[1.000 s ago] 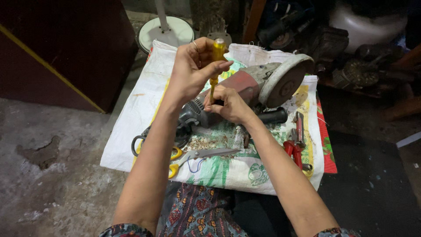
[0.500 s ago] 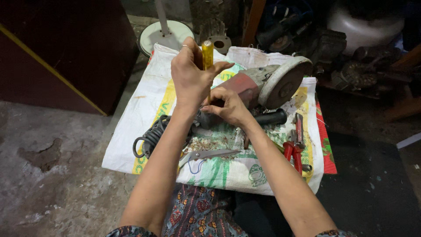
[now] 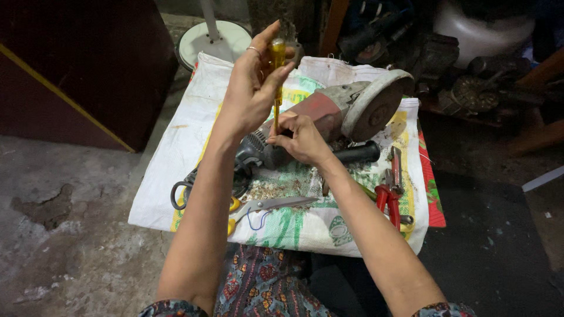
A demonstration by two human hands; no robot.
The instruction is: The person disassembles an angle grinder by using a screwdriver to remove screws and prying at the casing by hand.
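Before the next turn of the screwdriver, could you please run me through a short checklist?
1. Left hand grips the yellow screwdriver handle: ok.
2. Right hand steadies the shaft against the angle grinder: ok.
3. Tip seated in a screw: cannot tell, hidden by fingers.
4. Grinder resting on the white sack: ok.
5. Scissors and red pliers lie apart from both hands: ok.

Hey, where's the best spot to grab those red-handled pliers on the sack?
Take the red-handled pliers by the two red handles, coming from above on the near side. They lie flat on the white sack, handles toward the person, metal jaws pointing away.
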